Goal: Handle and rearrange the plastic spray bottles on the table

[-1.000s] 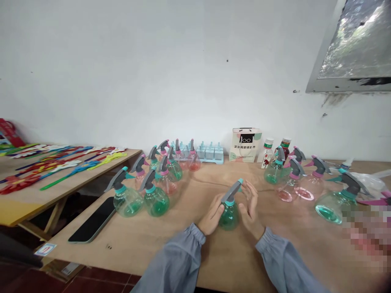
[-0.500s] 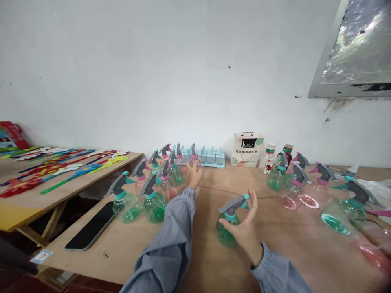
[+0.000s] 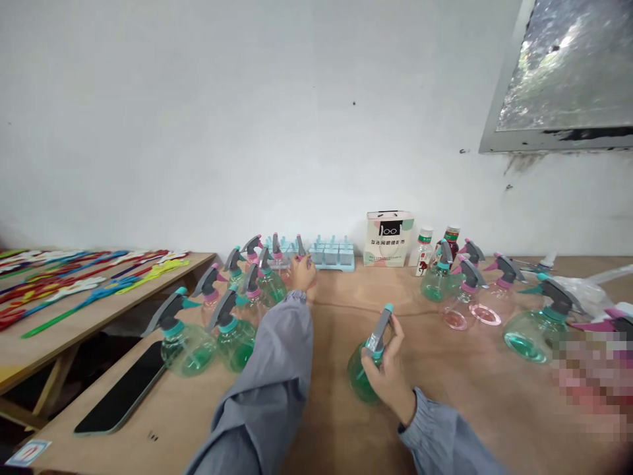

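My left hand (image 3: 303,272) reaches to the back of the table, its fingers closed round a pink spray bottle (image 3: 301,247) that they mostly cover. Nearer to me, my right hand (image 3: 388,363) grips a green spray bottle (image 3: 359,379) at its neck and grey trigger head. That bottle stands upright on the wooden table (image 3: 331,409). Left of my left forearm, several green and pink spray bottles stand in a group, with a green one (image 3: 236,343) nearest the sleeve.
A black phone (image 3: 121,389) lies at the left. Behind are a pale blue tray (image 3: 341,257) and a paper bag (image 3: 388,243). More spray bottles (image 3: 534,333) stand at the right. Colourful craft pieces (image 3: 89,284) cover another table.
The view has shifted right. My right hand has closed on the green bottle's neck and head, and the head has turned. My left fingers have closed round the pink bottle.
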Demonstrator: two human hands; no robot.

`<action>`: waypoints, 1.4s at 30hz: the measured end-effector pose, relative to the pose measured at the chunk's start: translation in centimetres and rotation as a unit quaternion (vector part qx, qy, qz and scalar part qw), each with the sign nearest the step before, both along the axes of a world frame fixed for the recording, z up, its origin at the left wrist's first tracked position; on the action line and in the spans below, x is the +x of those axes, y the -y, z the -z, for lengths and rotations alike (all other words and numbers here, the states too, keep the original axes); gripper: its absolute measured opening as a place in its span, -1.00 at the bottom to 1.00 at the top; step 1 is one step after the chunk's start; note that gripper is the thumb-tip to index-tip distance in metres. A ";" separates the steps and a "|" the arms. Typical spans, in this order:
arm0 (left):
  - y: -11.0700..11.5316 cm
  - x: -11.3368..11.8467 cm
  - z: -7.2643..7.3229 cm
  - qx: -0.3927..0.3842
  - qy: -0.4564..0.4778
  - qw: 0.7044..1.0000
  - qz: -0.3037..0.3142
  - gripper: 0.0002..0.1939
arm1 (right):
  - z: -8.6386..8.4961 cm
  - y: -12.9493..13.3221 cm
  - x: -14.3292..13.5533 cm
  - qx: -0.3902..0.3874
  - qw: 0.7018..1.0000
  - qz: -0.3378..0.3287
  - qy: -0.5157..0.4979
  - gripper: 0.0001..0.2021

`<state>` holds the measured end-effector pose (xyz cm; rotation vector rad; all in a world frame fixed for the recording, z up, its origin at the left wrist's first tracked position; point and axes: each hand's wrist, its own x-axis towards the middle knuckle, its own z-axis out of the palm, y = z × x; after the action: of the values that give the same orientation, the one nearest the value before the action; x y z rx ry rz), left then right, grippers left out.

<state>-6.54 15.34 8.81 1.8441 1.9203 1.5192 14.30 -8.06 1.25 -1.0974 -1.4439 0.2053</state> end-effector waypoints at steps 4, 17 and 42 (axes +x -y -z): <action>3.6 1.1 1.9 0.047 -0.014 0.999 0.003 -0.63 | -1.2 -0.2 0.6 -0.020 0.997 -0.070 -0.039 -0.24; 16.1 2.2 6.3 0.144 -0.223 0.961 0.082 -0.63 | -5.7 -2.4 3.8 -0.240 0.921 -0.169 -0.255 -0.57; 18.3 1.8 7.4 0.140 -0.215 0.963 0.084 -0.44 | -5.3 -2.0 3.1 -0.219 0.853 -0.371 -0.294 -0.63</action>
<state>-4.78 -2.95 1.39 2.5705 1.6992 1.4924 17.41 -6.10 6.54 -0.6610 -1.1993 1.3607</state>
